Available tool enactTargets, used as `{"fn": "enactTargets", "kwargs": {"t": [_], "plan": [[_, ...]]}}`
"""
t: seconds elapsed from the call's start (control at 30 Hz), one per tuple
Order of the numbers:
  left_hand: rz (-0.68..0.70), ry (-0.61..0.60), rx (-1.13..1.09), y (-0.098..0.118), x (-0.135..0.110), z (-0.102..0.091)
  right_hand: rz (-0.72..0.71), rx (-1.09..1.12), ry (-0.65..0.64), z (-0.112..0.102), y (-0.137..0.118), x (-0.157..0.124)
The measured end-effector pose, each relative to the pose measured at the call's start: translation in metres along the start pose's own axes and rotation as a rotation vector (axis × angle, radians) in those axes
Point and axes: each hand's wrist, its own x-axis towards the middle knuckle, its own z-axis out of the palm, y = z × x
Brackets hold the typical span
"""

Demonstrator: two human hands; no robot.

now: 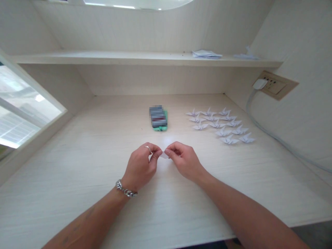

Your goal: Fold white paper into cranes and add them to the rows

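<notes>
A small white piece of folded paper (164, 155) is pinched between my two hands, just above the middle of the desk. My left hand (143, 165), with a ring and a chain bracelet, grips its left side between thumb and forefinger. On the opposite side, my right hand (184, 159) pinches the paper the same way. Fingertips cover much of the paper, so its exact folded shape is hidden. To the right, several white paper cranes (217, 124) stand in loose rows on the desk.
Behind my hands lies a phone-like item (158, 118) with a green edge, its face blurred out. Folded white papers (206, 54) rest on the shelf (116, 58). A white plug with a cable (280, 141) sits in the wall socket (278, 85). A window (23, 107) borders the left.
</notes>
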Motion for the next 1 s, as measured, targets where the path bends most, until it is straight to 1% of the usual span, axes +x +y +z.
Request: {"fn": "enactTargets", "kwargs": {"t": [0.03,0.17,0.23,0.3,0.37,0.47,0.5,0.63,0.8,0.87,1.0], "plan": [[-0.029,-0.001,-0.051,0.0,0.0,0.0,0.0,0.001,0.012,0.0,-0.001,0.0],[-0.236,-0.038,-0.328,0.0,0.002,0.0,0.024,0.085,0.074,0.0,0.001,0.0],[-0.279,-0.057,-0.39,-0.002,0.003,0.0,0.027,0.1,0.085,-0.001,0.004,0.001],[-0.282,-0.048,-0.396,-0.002,0.003,-0.002,0.016,0.072,0.074,-0.002,0.005,0.001],[-0.269,-0.04,-0.346,-0.001,0.004,-0.005,-0.015,0.018,0.034,-0.003,0.004,0.001],[-0.238,-0.067,-0.248,0.002,0.004,-0.009,-0.058,-0.067,-0.046,-0.003,0.001,-0.001],[-0.236,-0.077,-0.248,0.002,0.004,-0.01,-0.058,-0.085,-0.054,-0.003,-0.001,-0.002],[-0.282,-0.108,-0.377,0.001,0.004,-0.009,-0.001,-0.065,-0.03,-0.001,-0.004,-0.003],[-0.292,-0.094,-0.341,0.001,0.006,-0.006,0.077,0.023,-0.101,0.0,-0.002,0.0],[-0.302,-0.099,-0.385,0.002,0.006,-0.005,0.102,0.058,-0.078,0.0,0.001,0.002],[-0.34,-0.164,-0.487,0.001,0.005,0.001,0.14,0.181,0.025,0.001,0.008,0.005]]}}
